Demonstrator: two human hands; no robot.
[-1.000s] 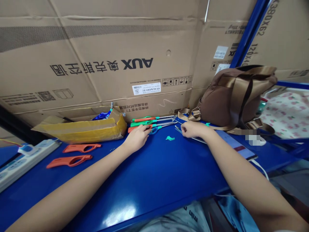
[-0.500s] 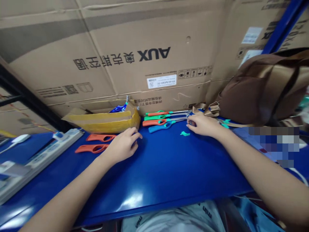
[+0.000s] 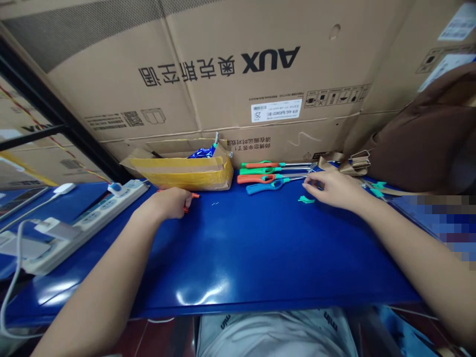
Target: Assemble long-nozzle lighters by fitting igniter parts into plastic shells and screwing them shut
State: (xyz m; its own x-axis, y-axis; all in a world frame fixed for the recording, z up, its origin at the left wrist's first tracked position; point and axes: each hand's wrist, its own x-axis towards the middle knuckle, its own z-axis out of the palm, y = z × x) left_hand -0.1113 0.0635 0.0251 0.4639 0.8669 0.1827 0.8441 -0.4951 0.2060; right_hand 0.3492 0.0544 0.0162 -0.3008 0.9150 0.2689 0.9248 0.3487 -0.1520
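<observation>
My left hand (image 3: pixel 173 203) bends down over the orange lighter handles (image 3: pixel 195 196) lying in front of the cardboard box. Its fingers are curled around one of them, though the palm hides most of the grip. My right hand (image 3: pixel 332 188) hovers low by the metal tube ends of several stick lighters, with thumb and forefinger curled together; I cannot make out anything between them. Those lighters lie side by side, among them a blue lighter (image 3: pixel 265 186) nearest me and an orange lighter (image 3: pixel 256 178) behind it. Small green plastic pieces (image 3: pixel 306 200) rest just below my right fingertips.
A yellow-taped cardboard box (image 3: pixel 186 173) holds a blue packet. Large cartons (image 3: pixel 223 29) wall off the back of the blue table (image 3: pixel 223 258). A white power strip (image 3: pixel 92 223) with plugs lies left; a brown bag (image 3: pixel 420 144) stands right.
My left hand has moved left and down onto the orange lighter handles, covering most of them. My right hand stays by the lighter tubes. The camera view has shifted.
</observation>
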